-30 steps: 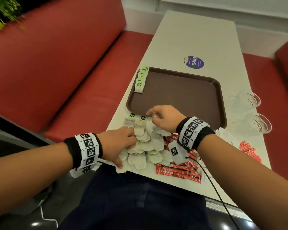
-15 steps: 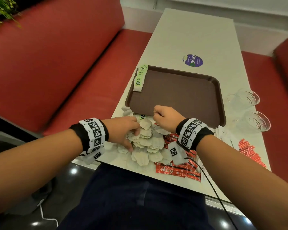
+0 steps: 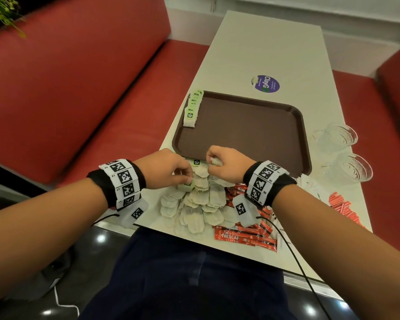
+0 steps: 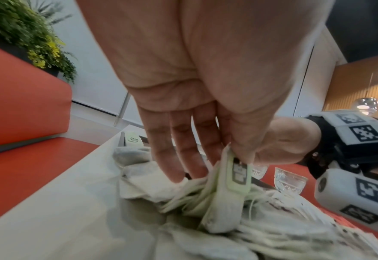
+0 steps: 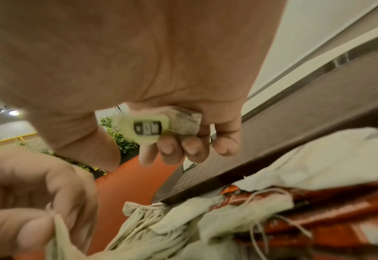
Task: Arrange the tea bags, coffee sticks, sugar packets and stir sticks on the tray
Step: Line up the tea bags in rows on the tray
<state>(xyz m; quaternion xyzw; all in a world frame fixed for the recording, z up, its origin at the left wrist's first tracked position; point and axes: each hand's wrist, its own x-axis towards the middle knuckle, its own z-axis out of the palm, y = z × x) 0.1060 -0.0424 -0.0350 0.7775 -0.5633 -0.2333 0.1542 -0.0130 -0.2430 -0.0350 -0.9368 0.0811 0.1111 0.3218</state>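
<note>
The left hand (image 3: 169, 168) pinches a tea bag (image 4: 230, 191) by its green tag above the loose tea bag pile (image 3: 199, 202) on the surface (image 3: 270, 49); the right hand (image 3: 226, 163) curls around another tea bag (image 5: 179, 123) at the near edge of the brown tray (image 3: 245, 125), where a row of tea bags (image 3: 192, 107) lines the left rim

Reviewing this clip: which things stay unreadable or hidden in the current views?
- Tag print on the tea bag gripped by the right hand: motion-blurred in the right wrist view.
- How many tea bags the left hand pinches: its fingers cover the bunch.
- Coffee sticks: partly under the right wristband in the head view.
- Stir sticks: too small to count.
</note>
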